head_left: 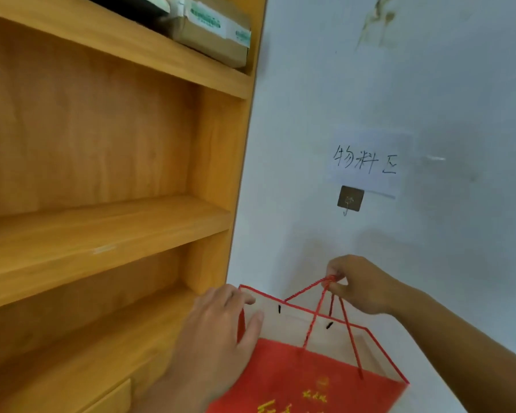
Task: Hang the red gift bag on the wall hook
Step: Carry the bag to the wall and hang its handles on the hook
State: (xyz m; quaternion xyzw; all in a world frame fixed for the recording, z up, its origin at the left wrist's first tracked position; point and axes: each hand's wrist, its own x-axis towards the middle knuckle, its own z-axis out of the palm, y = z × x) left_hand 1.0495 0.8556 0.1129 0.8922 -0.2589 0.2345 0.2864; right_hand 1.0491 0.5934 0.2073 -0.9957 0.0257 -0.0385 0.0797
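Head view shows my right hand pinched shut on the gathered tops of the red cord handles, thumb and forefinger closed tight around the knot of loops, the other fingers curled in behind. My left hand is loosely open, fingers spread and lying over the near left corner of the red gift bag, thumb inside the mouth, steadying the rim more than gripping it.

The bag hangs below my right hand, mouth open toward me, its cords running down from my pinch to the front and back panels. It tilts, left corner high and right side lower.

The wall hook sits almost straight above my right hand, a touch to the left, on a small square plate fixed to the white wall just beneath a paper label with handwritten characters. Nothing lies between. The hook's prong points downward and curls out from the wall, so I judge the loops must rise above it, go in flat against the wall, then drop over the tip. My right hand is clearly the nearer one; the left is lower and further off, next to the wooden shelf unit.
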